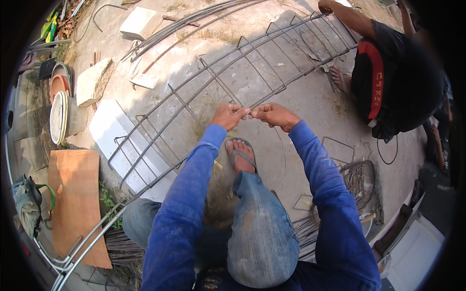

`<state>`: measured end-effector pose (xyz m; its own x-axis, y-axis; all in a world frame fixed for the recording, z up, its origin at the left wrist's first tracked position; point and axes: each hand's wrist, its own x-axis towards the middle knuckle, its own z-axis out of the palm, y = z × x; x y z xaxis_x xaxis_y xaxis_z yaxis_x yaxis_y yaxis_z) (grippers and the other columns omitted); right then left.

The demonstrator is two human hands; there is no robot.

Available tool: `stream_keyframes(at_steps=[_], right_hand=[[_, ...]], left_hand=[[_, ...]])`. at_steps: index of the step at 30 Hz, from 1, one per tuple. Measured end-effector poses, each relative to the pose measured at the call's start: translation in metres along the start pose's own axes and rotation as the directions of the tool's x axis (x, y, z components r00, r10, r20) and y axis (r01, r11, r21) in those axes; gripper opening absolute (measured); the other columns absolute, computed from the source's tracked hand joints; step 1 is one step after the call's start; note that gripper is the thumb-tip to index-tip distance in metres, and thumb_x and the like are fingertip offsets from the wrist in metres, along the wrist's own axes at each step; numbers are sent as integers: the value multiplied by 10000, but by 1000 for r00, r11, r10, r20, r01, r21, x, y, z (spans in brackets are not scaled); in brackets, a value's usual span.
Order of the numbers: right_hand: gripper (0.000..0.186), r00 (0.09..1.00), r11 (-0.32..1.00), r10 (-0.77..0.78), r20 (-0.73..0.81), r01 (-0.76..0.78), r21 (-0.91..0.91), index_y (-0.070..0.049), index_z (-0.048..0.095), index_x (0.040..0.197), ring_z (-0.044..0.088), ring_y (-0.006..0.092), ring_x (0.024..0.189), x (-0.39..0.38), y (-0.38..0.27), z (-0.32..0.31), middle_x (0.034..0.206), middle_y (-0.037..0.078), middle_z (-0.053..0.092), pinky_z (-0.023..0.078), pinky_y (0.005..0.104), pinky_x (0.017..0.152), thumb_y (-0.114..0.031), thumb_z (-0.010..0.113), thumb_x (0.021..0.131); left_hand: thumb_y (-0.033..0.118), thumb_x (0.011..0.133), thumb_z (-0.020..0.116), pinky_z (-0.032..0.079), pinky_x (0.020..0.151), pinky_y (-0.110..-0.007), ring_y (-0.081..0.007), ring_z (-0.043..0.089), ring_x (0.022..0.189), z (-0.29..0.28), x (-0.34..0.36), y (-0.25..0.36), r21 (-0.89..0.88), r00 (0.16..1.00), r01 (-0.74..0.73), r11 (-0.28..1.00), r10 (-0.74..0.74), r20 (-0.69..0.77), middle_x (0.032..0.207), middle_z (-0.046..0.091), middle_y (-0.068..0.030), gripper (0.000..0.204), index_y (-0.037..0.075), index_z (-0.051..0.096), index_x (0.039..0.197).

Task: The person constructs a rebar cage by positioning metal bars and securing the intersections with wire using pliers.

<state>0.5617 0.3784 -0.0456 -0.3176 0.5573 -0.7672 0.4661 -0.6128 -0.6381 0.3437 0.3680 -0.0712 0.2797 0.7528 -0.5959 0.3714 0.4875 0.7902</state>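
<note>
A cage of steel reinforcing bars (310, 72) with bent stirrups stretches diagonally across the ground in front of me. My left hand (229, 116) and my right hand (275, 115) meet at its near long bar, fingertips almost touching. Both are closed in a pinch on a thin tie wire (283, 150), whose loose length curves down below the right hand. The fingers hide exactly how the wire sits at the joint. My sandalled foot (241, 155) is planted just beneath the hands.
At the upper right another person (398, 82) in dark clothing crouches by the cage's far end, one arm over it. Long loose rods (187, 22) lie beyond. Left are a white board (109, 121), a bucket (73, 116) and a brown board (73, 203). Coiled wire (359, 182) lies right.
</note>
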Motion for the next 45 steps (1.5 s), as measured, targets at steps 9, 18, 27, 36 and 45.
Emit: stream_keyframes(at_steps=[9, 18, 27, 36, 45], right_hand=[[447, 975, 969, -163, -151, 187, 162, -80, 719, 1126, 491, 69, 704, -2, 34, -2, 876, 7, 651, 397, 221, 616, -459, 746, 891], [813, 657, 936, -351, -667, 227, -269, -30, 515, 1444, 659, 303, 1042, -183, 33, 66, 1127, 213, 672, 504, 423, 928, -519, 758, 841], [635, 616, 951, -236, -752, 304, -49, -44, 422, 1501, 619, 142, 794, -362, 88, 202, 1156, 127, 607, 524, 299, 702, -378, 632, 1003], [569, 619, 779, -528, -581, 626, -39, -58, 433, 1495, 613, 132, 827, -461, 77, 343, 1105, 77, 602, 518, 288, 718, -354, 589, 1035], [553, 555, 808, -569, -606, 515, -287, -47, 452, 1482, 593, 112, 917, -525, 54, 362, 1065, 40, 612, 485, 276, 833, -348, 596, 1042]], left_hand=[[419, 890, 742, 437, 491, -280, -104, 545, 539, 8, 19, 15, -54, 993, -111, 992, 109, -42, 688, 671, -40, 408, 12, 769, 902], [542, 860, 743, 576, 729, -348, -214, 730, 790, 2, -73, 16, 119, 998, 0, 993, 7, -57, 954, 765, -131, 579, 5, 770, 1074], [630, 856, 676, 527, 970, -400, -325, 689, 1096, -219, -432, 91, 498, 630, -307, 811, 565, -532, 1183, 717, -198, 714, 52, 691, 1274], [354, 853, 739, 553, 841, -401, -297, 726, 895, -133, -828, -418, -162, 282, 361, 918, -274, -920, 924, 762, -129, 317, 68, 764, 987], [238, 810, 760, 497, 953, -528, -351, 626, 1130, 29, -758, -535, -25, 346, 677, 735, -348, -872, 1188, 642, -152, 387, 103, 653, 1157]])
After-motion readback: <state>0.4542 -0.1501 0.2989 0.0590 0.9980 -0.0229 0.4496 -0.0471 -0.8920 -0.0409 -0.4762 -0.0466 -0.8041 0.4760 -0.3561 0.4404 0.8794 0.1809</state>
